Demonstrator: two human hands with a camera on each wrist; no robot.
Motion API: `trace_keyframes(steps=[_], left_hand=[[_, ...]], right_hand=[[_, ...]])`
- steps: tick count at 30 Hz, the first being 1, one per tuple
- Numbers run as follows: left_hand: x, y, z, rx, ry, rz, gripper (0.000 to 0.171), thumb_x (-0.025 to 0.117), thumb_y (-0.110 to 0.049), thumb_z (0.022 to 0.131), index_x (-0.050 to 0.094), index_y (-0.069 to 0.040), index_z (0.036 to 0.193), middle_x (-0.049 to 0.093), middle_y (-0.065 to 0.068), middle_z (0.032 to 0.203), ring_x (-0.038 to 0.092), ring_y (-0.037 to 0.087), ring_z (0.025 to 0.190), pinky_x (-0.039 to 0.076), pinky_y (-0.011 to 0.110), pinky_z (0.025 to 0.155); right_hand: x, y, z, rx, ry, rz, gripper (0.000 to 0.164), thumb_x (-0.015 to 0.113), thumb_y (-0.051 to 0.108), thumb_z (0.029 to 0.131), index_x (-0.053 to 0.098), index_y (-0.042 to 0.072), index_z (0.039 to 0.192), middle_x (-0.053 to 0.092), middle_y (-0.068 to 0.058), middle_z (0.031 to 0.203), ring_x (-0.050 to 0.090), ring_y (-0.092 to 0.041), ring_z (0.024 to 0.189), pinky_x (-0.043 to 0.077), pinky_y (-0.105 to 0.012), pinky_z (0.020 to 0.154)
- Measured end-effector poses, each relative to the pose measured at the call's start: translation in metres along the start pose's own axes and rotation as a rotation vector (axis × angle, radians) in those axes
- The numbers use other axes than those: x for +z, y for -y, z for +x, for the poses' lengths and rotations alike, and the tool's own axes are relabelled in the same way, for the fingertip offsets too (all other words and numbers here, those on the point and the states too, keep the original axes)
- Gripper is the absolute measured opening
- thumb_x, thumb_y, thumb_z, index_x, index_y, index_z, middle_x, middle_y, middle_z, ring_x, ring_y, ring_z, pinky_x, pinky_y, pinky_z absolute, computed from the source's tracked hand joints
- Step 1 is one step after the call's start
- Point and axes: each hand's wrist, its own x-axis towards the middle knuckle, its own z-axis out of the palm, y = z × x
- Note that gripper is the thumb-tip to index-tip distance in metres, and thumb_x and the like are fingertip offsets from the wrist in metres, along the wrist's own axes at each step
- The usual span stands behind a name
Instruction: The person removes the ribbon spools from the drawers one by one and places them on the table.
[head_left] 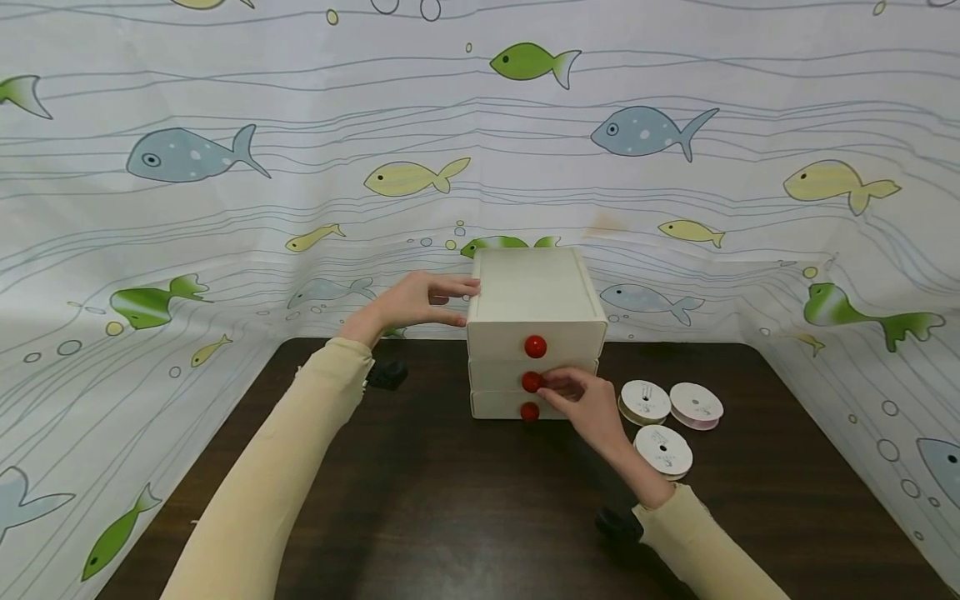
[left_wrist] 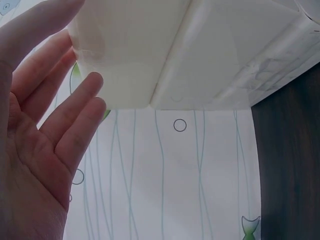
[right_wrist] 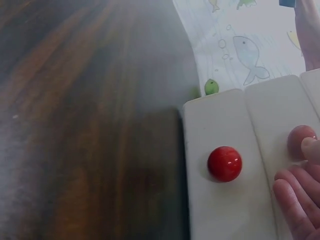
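A white three-drawer box [head_left: 536, 287] stands at the back of the table, with one red ball knob on each drawer front. My right hand [head_left: 588, 404] pinches the middle drawer's red knob [head_left: 532, 382] between thumb and fingers. In the right wrist view, the bottom red knob [right_wrist: 224, 164] sits free beside the right hand [right_wrist: 297, 192]. At the box's upper left edge, my left hand [head_left: 420, 302] touches the side with its fingertips. The left wrist view shows that hand [left_wrist: 47, 125] with fingers loosely extended along the box's side wall [left_wrist: 130, 55]. All drawers look pushed in.
Three white-faced ribbon spools [head_left: 663, 451] lie right of the box, close to my right forearm. The dark wooden table [head_left: 450, 517] stretches out in front. A fish-patterned sheet [head_left: 300, 100] rises behind and along both sides.
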Motion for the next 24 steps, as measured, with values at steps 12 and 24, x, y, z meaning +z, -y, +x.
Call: trace_keyframes(steps=[12, 24], left_hand=[[0.0, 0.001, 0.0, 0.002, -0.002, 0.022, 0.057, 0.078, -0.036, 0.086, 0.059, -0.027, 0.139, 0.046, -0.007, 0.154, 0.05, 0.019, 0.139, 0.043, 0.041, 0.115], [0.002, 0.001, -0.001, 0.005, -0.006, -0.001, 0.056, 0.077, -0.032, 0.086, 0.059, -0.024, 0.139, 0.046, -0.004, 0.155, 0.049, 0.02, 0.14, 0.042, 0.042, 0.116]], right_hand=[[0.006, -0.014, -0.013, 0.105, 0.023, -0.073, 0.018, 0.081, 0.014, 0.082, 0.076, 0.01, 0.099, 0.077, -0.008, 0.094, 0.073, -0.015, 0.079, 0.06, -0.019, 0.069], [0.023, -0.02, -0.02, 0.173, 0.04, -0.088, 0.017, 0.083, 0.015, 0.08, 0.076, 0.012, 0.096, 0.076, -0.005, 0.093, 0.074, -0.015, 0.079, 0.06, -0.02, 0.069]])
